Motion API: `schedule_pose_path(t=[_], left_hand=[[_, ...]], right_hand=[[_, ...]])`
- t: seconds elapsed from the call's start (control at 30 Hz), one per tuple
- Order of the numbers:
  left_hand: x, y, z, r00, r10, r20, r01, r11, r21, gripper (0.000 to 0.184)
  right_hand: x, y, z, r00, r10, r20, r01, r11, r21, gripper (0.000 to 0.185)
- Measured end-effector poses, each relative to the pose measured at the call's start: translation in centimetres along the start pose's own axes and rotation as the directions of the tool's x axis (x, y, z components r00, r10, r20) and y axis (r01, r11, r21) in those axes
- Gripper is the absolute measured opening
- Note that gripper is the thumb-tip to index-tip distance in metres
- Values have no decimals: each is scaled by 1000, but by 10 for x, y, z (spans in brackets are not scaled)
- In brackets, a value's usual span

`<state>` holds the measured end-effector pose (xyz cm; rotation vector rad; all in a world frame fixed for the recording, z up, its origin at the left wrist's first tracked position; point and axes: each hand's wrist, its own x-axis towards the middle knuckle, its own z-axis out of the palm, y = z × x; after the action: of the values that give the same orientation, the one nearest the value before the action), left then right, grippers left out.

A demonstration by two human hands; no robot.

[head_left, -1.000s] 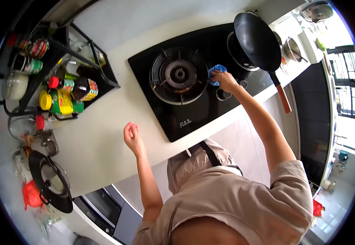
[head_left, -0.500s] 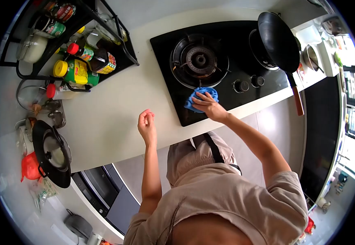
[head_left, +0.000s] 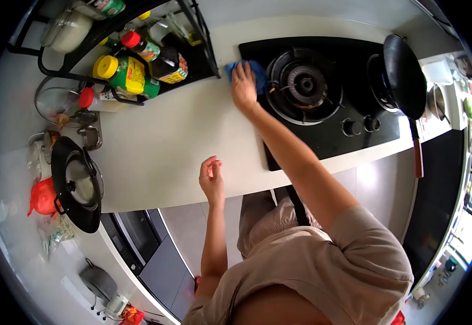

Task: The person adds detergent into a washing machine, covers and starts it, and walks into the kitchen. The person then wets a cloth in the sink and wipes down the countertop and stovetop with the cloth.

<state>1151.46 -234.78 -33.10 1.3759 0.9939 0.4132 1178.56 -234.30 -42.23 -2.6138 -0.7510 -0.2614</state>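
Observation:
A blue cloth (head_left: 258, 76) lies under my right hand (head_left: 244, 89), pressed on the upper left edge of the black glass stove (head_left: 331, 141), beside the left burner (head_left: 306, 85). The fingers of that hand lie over the cloth, and part of it is hidden beneath them. My left hand (head_left: 212, 181) hovers above the pale counter (head_left: 154, 157), its fingers curled together, with nothing visible in them. A black wok (head_left: 404, 76) with a wooden handle rests tilted at the right burner.
A black rack (head_left: 206, 54) with bottles and jars stands at the upper left. Below it are a glass lid and a lidded black pan (head_left: 76, 184). Metal bowls (head_left: 436, 102) sit right of the wok. An oven (head_left: 133, 233) is under the counter.
My right hand has carried the blue cloth from beside the knobs, down to the stove's front, then up to its left edge. The view has shifted; my left hand keeps its curled pose.

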Motion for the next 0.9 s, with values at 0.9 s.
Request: schedule_pose_path(t=[0.9], left_hand=[[-15,-13,-52,995,98,35,-95,992,-82,16]], right_hand=[[-262,-78,-58,852,-456,257,299,827,476,43]])
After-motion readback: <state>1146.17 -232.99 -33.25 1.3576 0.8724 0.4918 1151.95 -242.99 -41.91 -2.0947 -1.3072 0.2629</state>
